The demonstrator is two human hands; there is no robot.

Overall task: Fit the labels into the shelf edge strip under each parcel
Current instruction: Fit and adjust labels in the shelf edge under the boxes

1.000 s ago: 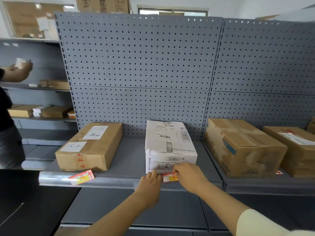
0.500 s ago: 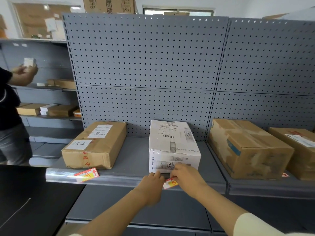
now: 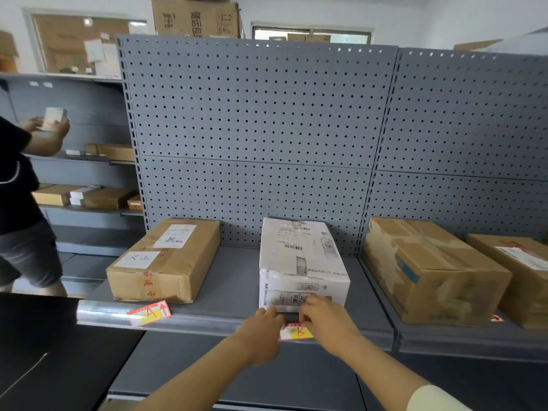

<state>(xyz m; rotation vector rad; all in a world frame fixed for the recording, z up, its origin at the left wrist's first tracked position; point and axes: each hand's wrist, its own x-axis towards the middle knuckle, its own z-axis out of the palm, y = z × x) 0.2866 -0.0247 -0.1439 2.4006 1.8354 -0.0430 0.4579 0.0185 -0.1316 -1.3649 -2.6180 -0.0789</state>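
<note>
Pinching the label (image 3: pixel 295 332) at the shelf's front edge strip (image 3: pixel 207 321), both hands' fingers (image 3: pixel 268 317) grasp it; next, seat it squarely.

Straight beyond the hands rises a grey perforated back panel (image 3: pixel 255 137), split by a horizontal seam, with a slotted upright (image 3: pixel 366 203) joining it to a second panel (image 3: pixel 471 120) up and to the right of them. Above the panels runs a white wall (image 3: pixel 296 10) with a bright window (image 3: pixel 311 34), and a large printed carton (image 3: pixel 195 16) sits on top of the unit. Far to the left of the hands, grey wall shelving (image 3: pixel 89 209) carries small boxes beneath a cork noticeboard (image 3: pixel 80 44). A person in a black top (image 3: pixel 14 185) stands there. Daylight is soft and even.
</note>
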